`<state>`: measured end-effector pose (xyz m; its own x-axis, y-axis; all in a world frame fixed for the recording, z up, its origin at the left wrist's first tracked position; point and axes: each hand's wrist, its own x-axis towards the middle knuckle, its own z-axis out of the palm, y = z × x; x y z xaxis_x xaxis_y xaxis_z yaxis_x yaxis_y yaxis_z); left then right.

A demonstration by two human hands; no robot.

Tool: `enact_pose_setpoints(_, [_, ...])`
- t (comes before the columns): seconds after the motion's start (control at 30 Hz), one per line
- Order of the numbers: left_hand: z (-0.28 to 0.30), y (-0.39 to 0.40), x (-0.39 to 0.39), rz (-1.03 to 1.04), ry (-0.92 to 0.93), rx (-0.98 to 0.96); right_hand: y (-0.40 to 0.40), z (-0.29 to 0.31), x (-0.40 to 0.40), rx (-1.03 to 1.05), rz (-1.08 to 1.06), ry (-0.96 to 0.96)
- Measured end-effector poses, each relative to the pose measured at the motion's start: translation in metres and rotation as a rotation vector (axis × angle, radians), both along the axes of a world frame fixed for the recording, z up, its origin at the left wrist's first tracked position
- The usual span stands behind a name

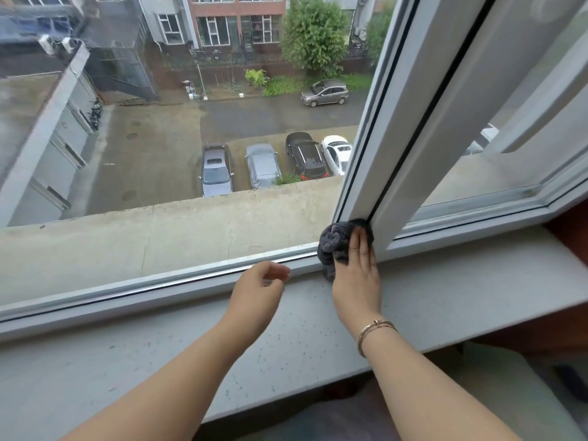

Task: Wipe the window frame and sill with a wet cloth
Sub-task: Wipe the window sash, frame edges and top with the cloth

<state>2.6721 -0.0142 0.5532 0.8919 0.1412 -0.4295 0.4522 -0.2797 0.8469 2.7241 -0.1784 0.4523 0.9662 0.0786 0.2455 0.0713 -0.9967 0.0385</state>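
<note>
A dark grey cloth (pixel 332 245) is bunched against the foot of the white upright window frame (pixel 391 132), where it meets the bottom rail (pixel 159 281). My right hand (pixel 358 268) presses the cloth with straight fingers laid over it. My left hand (pixel 257 291) hovers just above the grey stone sill (pixel 191 354), near the rail, fingers loosely curled and holding nothing. The sill is speckled with small dark specks.
The window stands open to a concrete outer ledge (pixel 159 237) with a drop to a car park below. An opened sash (pixel 509 154) angles inward at the right. A brown wood edge (pixel 569 227) borders the sill's right end.
</note>
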Motion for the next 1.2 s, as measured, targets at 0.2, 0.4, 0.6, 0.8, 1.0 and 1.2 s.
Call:
enact_pose_setpoints(0.2, [0.002, 0.0, 0.003, -0.01, -0.005, -0.021, -0.002, 0.027, 0.006, 0.055, 0.016, -0.175])
enact_pose_setpoints(0.4, [-0.009, -0.007, 0.011, -0.02, 0.004, -0.038, -0.003, 0.024, 0.02, 0.036, 0.012, -0.201])
enact_pose_setpoints(0.6, [-0.033, -0.015, 0.011, -0.047, 0.042, -0.036, -0.012, -0.044, 0.001, -0.096, 0.04, 0.128])
enact_pose_setpoints(0.8, [-0.049, -0.014, 0.009, -0.044, 0.074, -0.019, -0.001, -0.059, -0.009, -0.013, 0.006, 0.403])
enact_pose_setpoints(1.0, [-0.039, -0.016, 0.009, -0.038, 0.085, -0.027, 0.001, -0.039, -0.025, 0.565, -0.043, 0.322])
enact_pose_setpoints(1.2, [-0.024, -0.035, 0.016, -0.034, 0.12, -0.085, -0.003, -0.002, -0.031, 1.602, -0.579, -0.004])
